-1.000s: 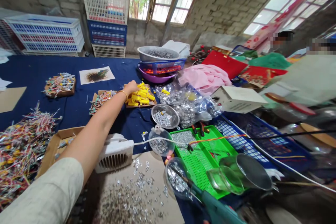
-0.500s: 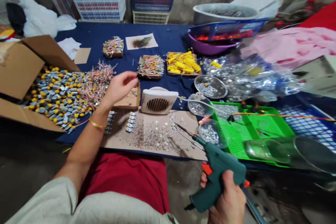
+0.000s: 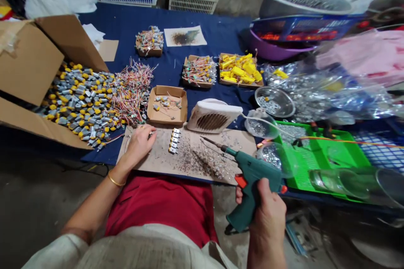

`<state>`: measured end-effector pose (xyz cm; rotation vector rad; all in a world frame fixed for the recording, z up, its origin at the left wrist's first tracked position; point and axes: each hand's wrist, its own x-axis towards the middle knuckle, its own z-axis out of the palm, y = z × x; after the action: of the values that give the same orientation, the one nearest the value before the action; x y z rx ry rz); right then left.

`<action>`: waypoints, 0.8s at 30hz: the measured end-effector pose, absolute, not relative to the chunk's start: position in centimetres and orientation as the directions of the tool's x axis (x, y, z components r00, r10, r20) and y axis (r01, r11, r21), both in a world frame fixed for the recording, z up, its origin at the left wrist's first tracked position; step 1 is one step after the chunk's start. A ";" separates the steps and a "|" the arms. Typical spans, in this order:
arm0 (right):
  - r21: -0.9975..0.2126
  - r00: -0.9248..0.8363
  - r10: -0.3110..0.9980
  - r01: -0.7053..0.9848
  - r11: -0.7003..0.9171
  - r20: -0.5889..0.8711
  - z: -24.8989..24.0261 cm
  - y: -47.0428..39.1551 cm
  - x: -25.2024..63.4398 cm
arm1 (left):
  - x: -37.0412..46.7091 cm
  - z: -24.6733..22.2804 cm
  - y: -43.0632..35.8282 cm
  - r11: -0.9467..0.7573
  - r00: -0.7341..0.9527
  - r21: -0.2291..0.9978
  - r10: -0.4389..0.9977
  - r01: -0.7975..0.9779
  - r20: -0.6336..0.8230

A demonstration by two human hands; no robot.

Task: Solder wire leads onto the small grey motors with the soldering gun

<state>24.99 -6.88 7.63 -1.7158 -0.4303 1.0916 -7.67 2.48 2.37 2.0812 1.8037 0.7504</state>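
My right hand (image 3: 268,210) grips the handle of a green soldering gun (image 3: 257,168) with a red trigger. Its thin tip points left over a cardboard sheet (image 3: 158,166) strewn with bits of solder. My left hand (image 3: 140,143) rests low at the sheet's left end, fingers curled together; a small grey bit shows at the fingertips, too hidden to name. Just right of it stands a short row of small motors (image 3: 174,141) with yellow ends. A white fan (image 3: 215,116) sits behind, beside a shallow cardboard box (image 3: 167,111) holding a few wired motors.
A big carton (image 3: 28,63) spills loose motors (image 3: 85,101) on the left, next to a wired pile (image 3: 134,90). Boxes of wired motors (image 3: 199,71) and yellow parts (image 3: 240,68) stand behind. At right are metal bowls (image 3: 275,101), a green tray (image 3: 341,147) and stacked basins (image 3: 303,29).
My left hand has come down from above the shallow box onto the cardboard sheet, covering the place of the left motor row. The soldering gun has shifted slightly left and up in view.
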 end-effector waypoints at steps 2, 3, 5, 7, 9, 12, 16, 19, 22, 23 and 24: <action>-0.870 0.541 0.687 -0.225 -0.438 -0.485 7.4 -6.8 25.5 | -7.7 3.0 4.4 -0.175 0.075 0.516 0.975 0.839 0.209; -0.865 0.552 0.672 -0.241 -0.440 -0.495 7.3 -6.8 25.9 | -7.7 3.3 5.4 -0.173 0.078 0.502 0.976 0.847 0.203; -0.852 0.562 0.644 -0.281 -0.441 -0.519 7.0 -6.5 26.5 | -7.6 4.0 7.3 -0.162 0.086 0.474 0.980 0.865 0.178; -0.840 0.566 0.623 -0.315 -0.442 -0.540 6.9 -6.3 27.0 | -7.8 4.6 8.8 -0.145 0.075 0.453 0.983 0.880 0.169; -0.837 0.574 0.611 -0.328 -0.438 -0.545 6.9 -6.1 27.4 | -8.2 5.1 9.8 -0.132 0.051 0.443 0.980 0.887 0.191; -0.823 0.580 0.587 -0.338 -0.457 -0.565 6.9 -5.8 27.8 | -9.2 5.5 10.0 -0.080 -0.011 0.420 0.977 0.904 0.211; -0.797 0.561 0.571 -0.354 -0.489 -0.600 6.7 -5.0 28.2 | -9.6 5.3 10.4 -0.053 0.001 0.397 0.991 0.916 0.131; -0.810 0.547 0.603 -0.314 -0.495 -0.580 6.6 -4.4 28.2 | -7.9 5.2 12.5 -0.128 0.133 0.398 0.991 0.908 0.016; -0.820 0.537 0.624 -0.307 -0.483 -0.568 6.4 -4.2 27.9 | -5.0 4.9 15.2 -0.258 0.346 0.402 0.924 0.878 -0.164; -0.817 0.540 0.617 -0.318 -0.481 -0.573 6.4 -4.3 27.8 | -4.1 4.8 15.9 -0.277 0.377 0.391 0.902 0.878 -0.208; -0.812 0.543 0.607 -0.329 -0.481 -0.580 6.3 -4.4 27.7 | -3.3 4.6 16.5 -0.292 0.399 0.379 0.884 0.878 -0.242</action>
<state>27.70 -4.37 6.32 -1.7463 -0.2331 1.1324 -3.26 16.52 4.62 2.2095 1.5074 0.0193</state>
